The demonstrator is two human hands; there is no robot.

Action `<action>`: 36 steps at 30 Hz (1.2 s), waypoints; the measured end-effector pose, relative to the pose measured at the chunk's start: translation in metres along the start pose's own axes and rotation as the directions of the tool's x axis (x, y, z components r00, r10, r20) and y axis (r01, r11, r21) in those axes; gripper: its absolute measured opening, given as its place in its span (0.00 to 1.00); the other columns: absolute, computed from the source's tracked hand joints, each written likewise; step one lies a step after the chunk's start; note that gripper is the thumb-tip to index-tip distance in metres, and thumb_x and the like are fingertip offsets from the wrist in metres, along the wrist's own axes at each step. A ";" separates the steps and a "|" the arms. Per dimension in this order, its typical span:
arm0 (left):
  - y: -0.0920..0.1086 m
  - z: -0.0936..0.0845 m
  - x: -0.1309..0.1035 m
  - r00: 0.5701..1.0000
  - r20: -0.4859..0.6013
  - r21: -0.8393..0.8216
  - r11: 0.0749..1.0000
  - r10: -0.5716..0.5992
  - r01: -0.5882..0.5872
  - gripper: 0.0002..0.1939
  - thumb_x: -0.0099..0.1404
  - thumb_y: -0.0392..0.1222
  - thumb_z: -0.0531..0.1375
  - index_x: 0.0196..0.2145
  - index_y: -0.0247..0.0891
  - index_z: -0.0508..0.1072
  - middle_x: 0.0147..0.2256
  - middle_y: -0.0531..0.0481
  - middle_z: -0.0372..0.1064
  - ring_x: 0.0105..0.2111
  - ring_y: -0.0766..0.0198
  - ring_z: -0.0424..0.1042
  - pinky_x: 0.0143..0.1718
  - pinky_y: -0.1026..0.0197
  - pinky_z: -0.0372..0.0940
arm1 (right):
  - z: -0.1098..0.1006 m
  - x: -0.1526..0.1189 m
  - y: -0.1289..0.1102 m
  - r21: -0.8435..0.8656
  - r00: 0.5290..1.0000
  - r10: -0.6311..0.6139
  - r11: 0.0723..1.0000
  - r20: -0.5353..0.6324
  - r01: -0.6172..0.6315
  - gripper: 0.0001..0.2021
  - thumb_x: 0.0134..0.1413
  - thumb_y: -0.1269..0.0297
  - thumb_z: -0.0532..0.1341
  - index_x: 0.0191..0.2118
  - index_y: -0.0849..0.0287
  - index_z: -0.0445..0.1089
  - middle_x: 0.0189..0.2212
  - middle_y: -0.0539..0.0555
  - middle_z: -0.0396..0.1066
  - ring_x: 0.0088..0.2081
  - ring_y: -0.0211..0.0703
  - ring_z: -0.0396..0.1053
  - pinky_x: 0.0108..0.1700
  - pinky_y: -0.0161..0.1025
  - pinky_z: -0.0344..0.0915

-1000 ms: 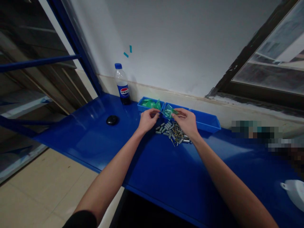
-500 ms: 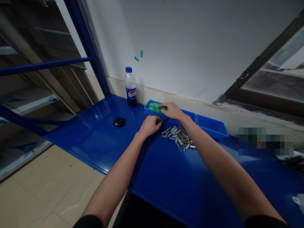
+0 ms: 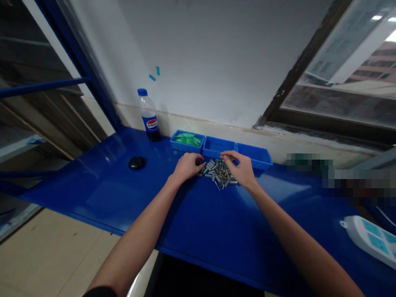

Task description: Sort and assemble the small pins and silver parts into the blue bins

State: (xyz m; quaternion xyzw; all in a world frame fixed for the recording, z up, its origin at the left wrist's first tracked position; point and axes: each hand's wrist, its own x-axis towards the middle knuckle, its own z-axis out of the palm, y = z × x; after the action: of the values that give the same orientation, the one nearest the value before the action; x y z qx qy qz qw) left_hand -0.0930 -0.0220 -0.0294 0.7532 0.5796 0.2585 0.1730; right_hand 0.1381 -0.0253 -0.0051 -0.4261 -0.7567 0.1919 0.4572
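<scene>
A mixed pile of small metal cylinders and thin gold-coloured pins (image 3: 219, 172) lies on the blue table. At its left edge is my left hand (image 3: 188, 167), with fingers curled in towards the thumb; whatever they hold is hidden. Over the pile's upper right side, my right hand (image 3: 240, 167) has thumb and fingertips bent close together, and anything between them is too small to make out. Behind the hands stand a blue bin of green pieces (image 3: 187, 140), a middle blue bin (image 3: 219, 144) and a right blue bin (image 3: 255, 153), side by side.
A cola bottle (image 3: 149, 117) stands at the back left near the wall. In front of it lies a black rounded object (image 3: 136, 163). A white power strip (image 3: 371, 239) rests at the right. The blue table (image 3: 198, 227) has its front edge near me.
My right hand has come out of the bin of green pieces and over to the metal pile. My left hand stays near the pile's left edge. The view has turned right.
</scene>
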 end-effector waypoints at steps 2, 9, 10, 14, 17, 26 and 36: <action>0.004 0.004 0.002 1.000 -0.013 0.007 1.000 -0.012 0.012 0.13 0.62 0.45 0.66 0.44 0.43 0.82 0.39 0.48 0.82 0.40 0.57 0.79 0.42 0.61 0.71 | -0.007 -0.019 0.008 0.014 0.997 0.042 0.999 -0.066 -0.041 0.10 0.62 0.62 0.60 0.43 0.56 0.79 0.36 0.55 0.82 0.37 0.47 0.79 0.43 0.43 0.71; 0.006 0.010 0.011 0.997 -0.069 0.012 0.999 0.031 -0.031 0.14 0.64 0.37 0.63 0.47 0.39 0.81 0.38 0.44 0.80 0.39 0.55 0.78 0.46 0.56 0.71 | -0.013 -0.052 0.033 0.108 0.963 0.171 0.983 -0.210 -0.151 0.12 0.63 0.58 0.60 0.46 0.55 0.77 0.37 0.56 0.81 0.39 0.50 0.79 0.45 0.46 0.72; 0.008 0.010 0.011 0.992 -0.113 0.001 0.999 0.052 -0.052 0.13 0.65 0.37 0.63 0.47 0.38 0.81 0.39 0.44 0.80 0.41 0.55 0.78 0.47 0.55 0.71 | -0.013 -0.053 0.034 0.128 0.958 0.187 0.978 -0.218 -0.162 0.12 0.63 0.58 0.60 0.47 0.56 0.77 0.37 0.56 0.81 0.38 0.50 0.79 0.45 0.46 0.72; 0.027 0.012 0.012 0.991 -0.098 -0.379 0.917 0.091 -0.122 0.17 0.65 0.41 0.64 0.51 0.36 0.79 0.41 0.43 0.80 0.39 0.59 0.79 0.45 0.57 0.74 | -0.012 -0.054 0.032 0.160 0.964 0.209 0.970 -0.166 -0.183 0.13 0.63 0.55 0.61 0.46 0.56 0.77 0.32 0.54 0.80 0.35 0.48 0.78 0.42 0.44 0.72; 0.040 0.018 0.009 0.987 0.025 -0.624 0.774 0.156 -0.107 0.21 0.62 0.44 0.68 0.51 0.33 0.77 0.39 0.42 0.80 0.37 0.60 0.79 0.43 0.57 0.75 | -0.010 -0.055 0.028 0.201 0.976 0.208 0.961 -0.065 -0.192 0.15 0.63 0.53 0.63 0.49 0.55 0.77 0.33 0.53 0.80 0.33 0.46 0.77 0.37 0.42 0.72; 0.047 0.028 -0.003 0.988 -0.006 -0.701 0.704 0.157 -0.116 0.18 0.57 0.45 0.72 0.43 0.33 0.80 0.41 0.42 0.81 0.36 0.60 0.79 0.43 0.58 0.75 | 0.002 -0.053 0.033 0.451 0.967 0.254 0.862 0.012 -0.232 0.13 0.55 0.51 0.69 0.38 0.56 0.80 0.35 0.56 0.81 0.35 0.48 0.78 0.40 0.44 0.75; 0.049 0.031 0.002 1.000 0.019 -0.681 0.732 0.001 0.013 0.16 0.63 0.49 0.68 0.42 0.35 0.82 0.32 0.44 0.81 0.30 0.60 0.80 0.29 0.62 0.71 | -0.011 -0.053 0.043 0.313 0.915 0.310 0.923 -0.258 -0.225 0.12 0.60 0.53 0.64 0.40 0.56 0.78 0.34 0.56 0.80 0.37 0.51 0.78 0.43 0.47 0.73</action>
State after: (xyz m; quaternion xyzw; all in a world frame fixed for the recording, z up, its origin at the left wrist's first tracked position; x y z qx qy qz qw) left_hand -0.0363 -0.0323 -0.0267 0.6382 0.4456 0.4452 0.4426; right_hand 0.1789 -0.0453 -0.0565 -0.4827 -0.5774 0.2895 0.5914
